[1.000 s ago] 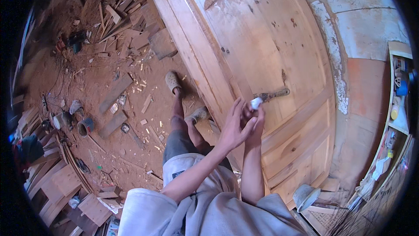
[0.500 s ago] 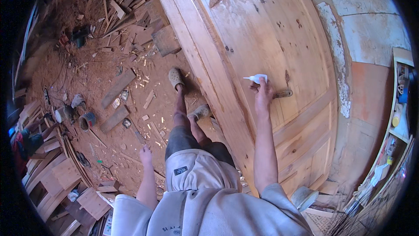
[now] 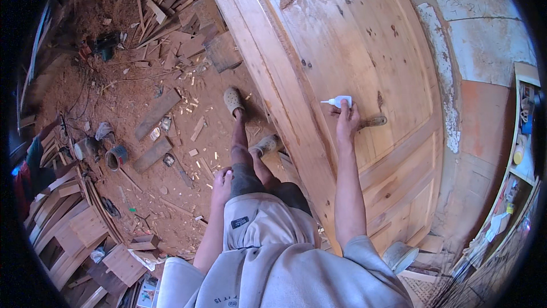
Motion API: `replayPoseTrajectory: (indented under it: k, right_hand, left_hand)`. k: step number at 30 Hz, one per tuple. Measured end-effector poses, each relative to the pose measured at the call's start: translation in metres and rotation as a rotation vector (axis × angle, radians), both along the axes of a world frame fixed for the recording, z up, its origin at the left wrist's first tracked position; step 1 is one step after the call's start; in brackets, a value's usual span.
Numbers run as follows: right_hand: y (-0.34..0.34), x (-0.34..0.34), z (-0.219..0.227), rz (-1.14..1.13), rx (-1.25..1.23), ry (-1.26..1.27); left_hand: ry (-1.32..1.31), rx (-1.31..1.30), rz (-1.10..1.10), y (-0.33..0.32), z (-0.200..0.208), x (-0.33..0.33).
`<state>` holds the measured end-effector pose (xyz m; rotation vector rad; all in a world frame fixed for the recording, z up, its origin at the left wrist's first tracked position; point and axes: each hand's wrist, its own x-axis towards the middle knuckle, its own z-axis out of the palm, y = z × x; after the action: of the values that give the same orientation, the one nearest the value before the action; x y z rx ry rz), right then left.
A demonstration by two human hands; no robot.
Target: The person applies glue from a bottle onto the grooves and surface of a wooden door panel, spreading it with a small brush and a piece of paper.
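My right hand is closed around a small white bottle with a thin pointed nozzle, tilted to the left. It is over a wooden panel door with knots and a brown dusty patch near its far end. Beside that hand a tool handle sticks out to the right; whether the hand grips it or it lies on the door is unclear. My left hand, its fingers curled, hangs by my left thigh with nothing visible in it.
Wood offcuts and shavings litter the dirt floor. A bucket stands at the left, near another person's arm. Stacked boards fill the lower left. A shelf with bottles is at the right; a round container sits below the door.
My left hand has swung right and up, toward my thigh. The right hand keeps its hold on the bottle over the door. The whole view has shifted slightly.
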<state>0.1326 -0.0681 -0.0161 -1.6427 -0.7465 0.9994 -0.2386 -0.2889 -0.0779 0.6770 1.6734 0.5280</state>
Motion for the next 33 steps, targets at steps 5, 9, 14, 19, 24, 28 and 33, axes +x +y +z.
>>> replayPoseTrajectory:
  k: [5,9,14,19,24,28,33]
  right_hand:
    - [-0.002,0.000,-0.002,0.019,0.038,-0.034]
    - [-0.001,-0.002,0.000,0.019,0.020,-0.027]
    - [-0.002,-0.002,0.000,0.034,0.046,-0.034]
    - [-0.002,-0.002,0.000,0.051,0.047,-0.037]
    - [-0.002,-0.001,-0.001,0.044,0.016,-0.033]
    - [-0.003,0.001,-0.004,0.037,0.008,-0.037]
    - [-0.001,-0.003,-0.002,0.045,0.016,-0.056]
  left_hand:
    - [0.027,0.007,0.066,-0.007,0.001,-0.009]
    - [0.003,-0.112,0.224,-0.035,-0.023,-0.046]
    - [0.049,-0.169,0.243,-0.045,-0.027,-0.065]
    - [0.072,-0.111,0.191,-0.041,-0.025,-0.061]
    - [0.078,-0.057,0.114,-0.027,-0.013,-0.042]
    - [0.054,-0.058,0.140,-0.014,0.002,-0.030]
    - [0.082,-0.029,0.148,-0.029,-0.011,-0.041]
